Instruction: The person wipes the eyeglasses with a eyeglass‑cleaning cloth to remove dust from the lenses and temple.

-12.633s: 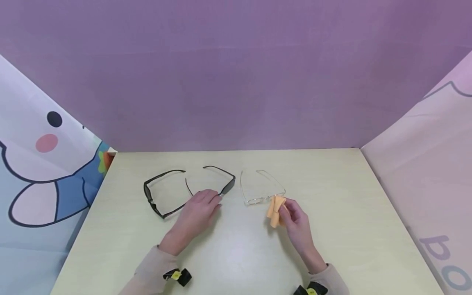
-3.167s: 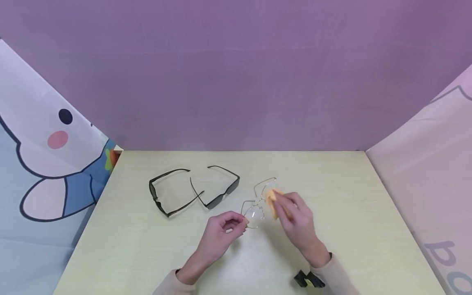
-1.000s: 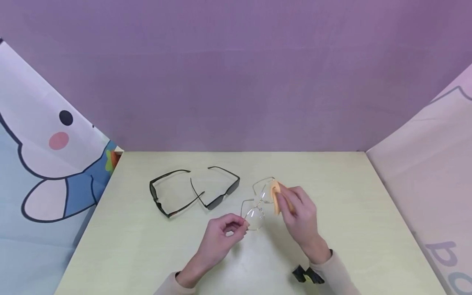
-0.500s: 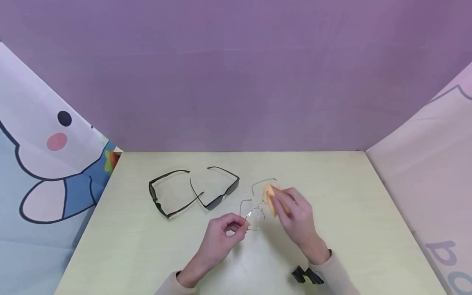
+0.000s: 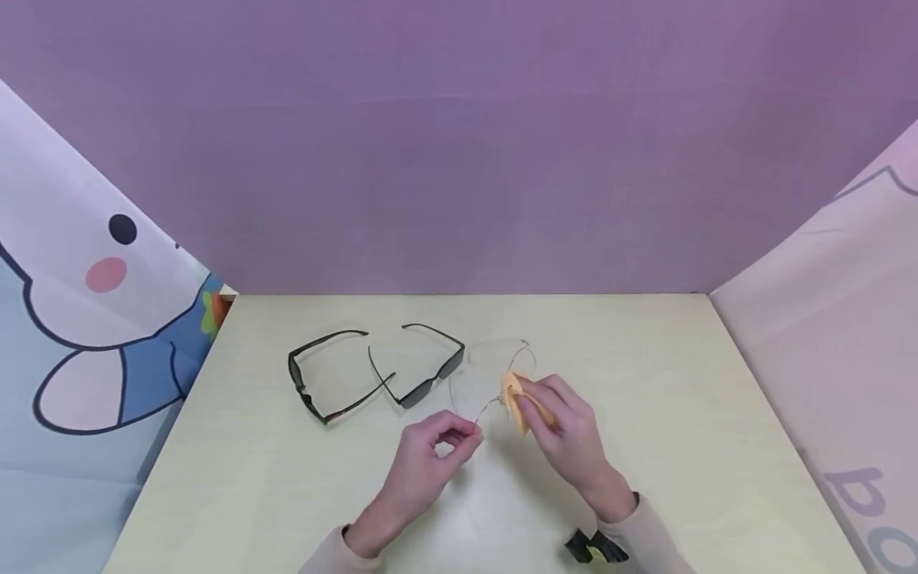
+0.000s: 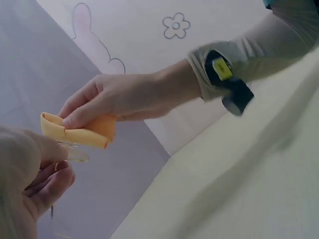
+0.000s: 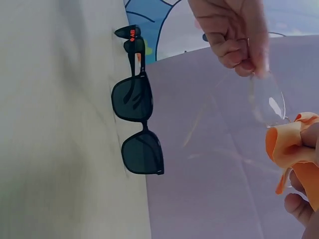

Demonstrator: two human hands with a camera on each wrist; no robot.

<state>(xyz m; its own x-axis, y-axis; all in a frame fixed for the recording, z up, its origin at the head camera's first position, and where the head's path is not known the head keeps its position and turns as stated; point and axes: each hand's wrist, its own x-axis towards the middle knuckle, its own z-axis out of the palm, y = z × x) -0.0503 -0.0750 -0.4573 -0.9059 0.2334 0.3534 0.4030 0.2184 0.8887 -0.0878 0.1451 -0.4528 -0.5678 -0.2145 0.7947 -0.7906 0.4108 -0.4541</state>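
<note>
My left hand pinches one side of a pair of thin wire-rimmed eyeglasses with clear lenses, held above the table. Folded in my right hand is a small orange cloth, gripped between thumb and fingers. The cloth wraps around the glasses near the bridge and the far lens, hiding that part. Both temples stand unfolded, pointing away from me and faint in the head view. In the right wrist view, the near lens shows between my left fingertips and the cloth.
Two pairs of dark sunglasses lie unfolded on the pale table, left of my hands. The left pair and the right pair cross at their temples. A purple backdrop rises behind the table's far edge.
Earliest, the eyeglasses lay on the table and my left hand was at the sunglasses; now it holds the eyeglasses up. Lately the cloth shifted left toward the bridge and the eyeglasses tilted.
</note>
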